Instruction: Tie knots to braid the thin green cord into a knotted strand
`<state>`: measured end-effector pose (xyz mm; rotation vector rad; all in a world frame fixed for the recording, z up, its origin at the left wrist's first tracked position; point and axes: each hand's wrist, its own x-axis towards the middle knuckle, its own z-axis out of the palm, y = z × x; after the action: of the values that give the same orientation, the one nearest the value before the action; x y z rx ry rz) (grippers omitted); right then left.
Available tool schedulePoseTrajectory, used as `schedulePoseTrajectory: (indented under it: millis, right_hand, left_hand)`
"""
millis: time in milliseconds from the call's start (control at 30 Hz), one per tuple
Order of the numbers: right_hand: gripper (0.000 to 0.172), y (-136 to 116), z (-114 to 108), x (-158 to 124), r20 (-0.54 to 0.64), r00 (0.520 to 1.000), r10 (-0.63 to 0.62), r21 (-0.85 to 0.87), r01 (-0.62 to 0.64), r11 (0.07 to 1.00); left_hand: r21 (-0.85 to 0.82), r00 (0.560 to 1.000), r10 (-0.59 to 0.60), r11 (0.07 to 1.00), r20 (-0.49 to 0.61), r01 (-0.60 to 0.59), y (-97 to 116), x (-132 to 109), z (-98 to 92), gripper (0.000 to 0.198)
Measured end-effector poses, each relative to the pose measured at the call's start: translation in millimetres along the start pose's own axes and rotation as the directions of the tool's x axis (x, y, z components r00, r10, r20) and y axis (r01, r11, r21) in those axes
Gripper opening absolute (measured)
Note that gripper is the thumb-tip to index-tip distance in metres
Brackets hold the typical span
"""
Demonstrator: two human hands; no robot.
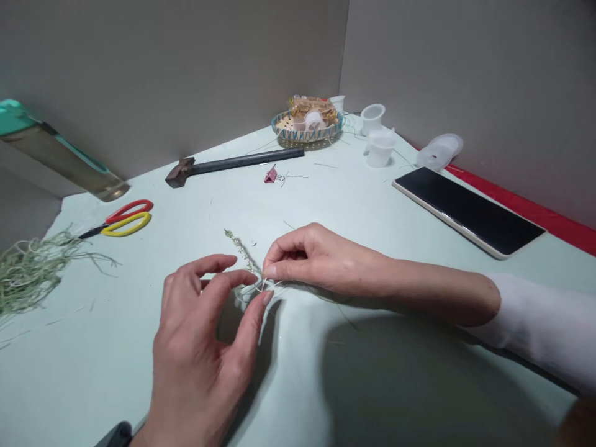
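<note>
A thin braided cord [243, 249] in green and white lies on the pale table, its knotted tip pointing away from me. Fine loose strands come out of its near end. My right hand [316, 257] pinches these strands between thumb and index finger. From the left, my left hand [209, 335] reaches in with thumb and index finger apart on either side of a white strand loop [263, 284]. Its fingers are curved and spread. Whether a strand touches the left fingertips is too fine to tell.
Scissors [128, 218] and a heap of green strands [28, 270] lie left, near a bottle [65, 152]. Behind are a hammer [233, 163], a pink binder clip [270, 175] and a basket [307, 133]. White plastic cups [379, 149] and a phone [468, 211] are right.
</note>
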<state>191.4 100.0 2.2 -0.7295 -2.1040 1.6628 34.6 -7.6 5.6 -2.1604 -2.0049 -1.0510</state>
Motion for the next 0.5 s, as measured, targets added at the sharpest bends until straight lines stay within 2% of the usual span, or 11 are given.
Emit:
schedulePoseTrajectory:
  millis: [267, 400, 500]
  right_hand:
    - [0.021, 1, 2, 0, 0.001, 0.999, -0.039, -0.047, 0.039, 0.998]
    - [0.019, -1, -3, -7, -0.007, 0.999, -0.048, -0.100, 0.047, 0.994]
    - [0.022, -3, -9, -16, -0.037, 0.999, -0.039, -0.292, 0.027, 0.956]
  left_hand:
    - [-0.092, 0.995, -0.050, 0.994, 0.086, 0.058, -10, 3, 5.9, 0.004]
    - [-0.146, 0.978, -0.124, 0.978, 0.169, 0.149, -12, 3, 5.7, 0.004]
    - [-0.178, 0.958, -0.187, 0.957, 0.218, 0.228, -13, 4, 5.7, 0.006]
